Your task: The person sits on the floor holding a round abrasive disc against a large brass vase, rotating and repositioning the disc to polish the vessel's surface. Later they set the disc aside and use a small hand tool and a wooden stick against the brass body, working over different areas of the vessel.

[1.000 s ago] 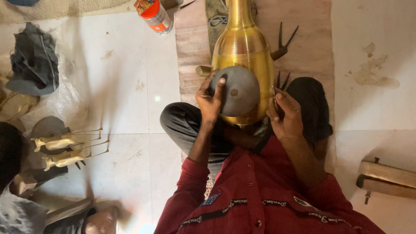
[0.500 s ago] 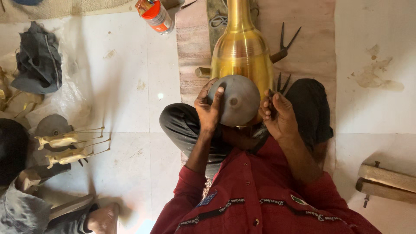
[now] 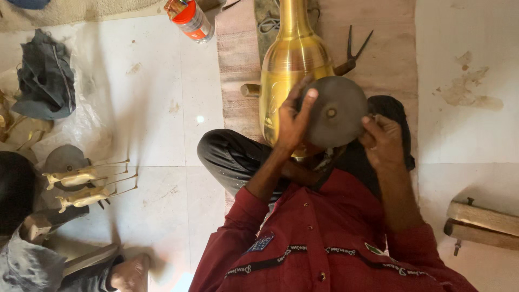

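While both hands grip the disc [image 3: 335, 111], left hand [image 3: 292, 121] and right hand [image 3: 384, 141] flank it against the vase [image 3: 289, 70], lying lengthwise away.

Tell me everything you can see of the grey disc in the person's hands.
The grey disc is round, dull dark grey, matte like worn metal or abrasive, with a small pale hub at its centre. Its flat face is turned toward the camera. The left hand grips its left edge, fingers across the face; the right hand pinches its right edge. It is held in front of the lower body of the brass vase, over the person's lap. Its back is hidden.
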